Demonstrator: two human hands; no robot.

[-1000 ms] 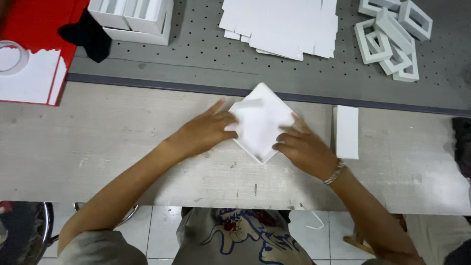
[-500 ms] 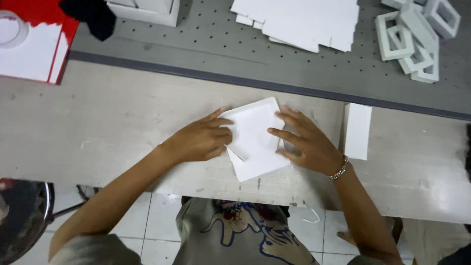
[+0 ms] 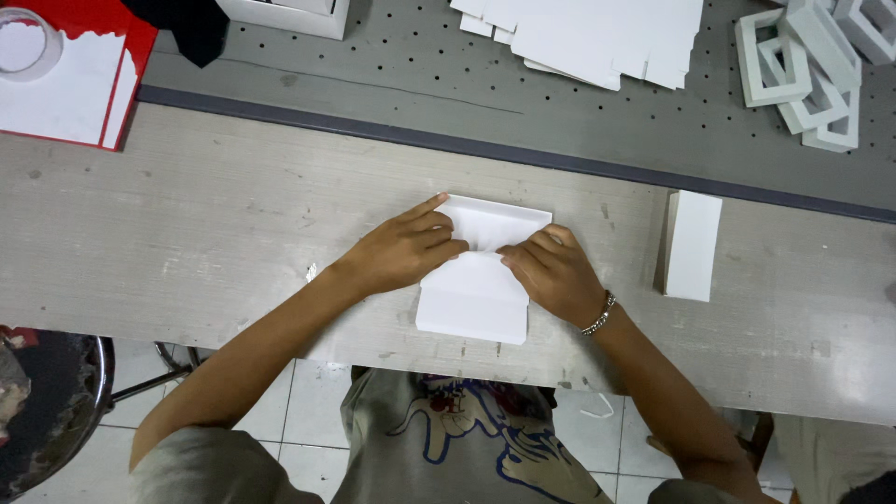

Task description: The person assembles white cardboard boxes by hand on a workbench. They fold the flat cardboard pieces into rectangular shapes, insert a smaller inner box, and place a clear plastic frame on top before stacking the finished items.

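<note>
Folding of a white card blank point(image 3: 474, 303), seen from above, near to far. The blank lies flat on the counter point(image 3: 187, 252) at its near edge, directly before the person. Its long axis runs away from the body, the near end square and the far end bearing a folded flap, so it points toward the counter's far side. The left hand point(image 3: 401, 252) and the right hand point(image 3: 551, 271) meet fingertip to fingertip across the middle of the blank; both are half curled, pinching and pressing the card rather than lying released. The step in hand appears to be creasing inward folds at the waist of the blank; the next move likely calls for even pressure from both sides so the creases stay square. Just right of the right hand stands a finished white box point(image 3: 693, 245), apart from the blank. Beyond both hands lie a stack of flat blanks point(image 3: 597, 37) and white frame inserts point(image 3: 803, 65).
</note>
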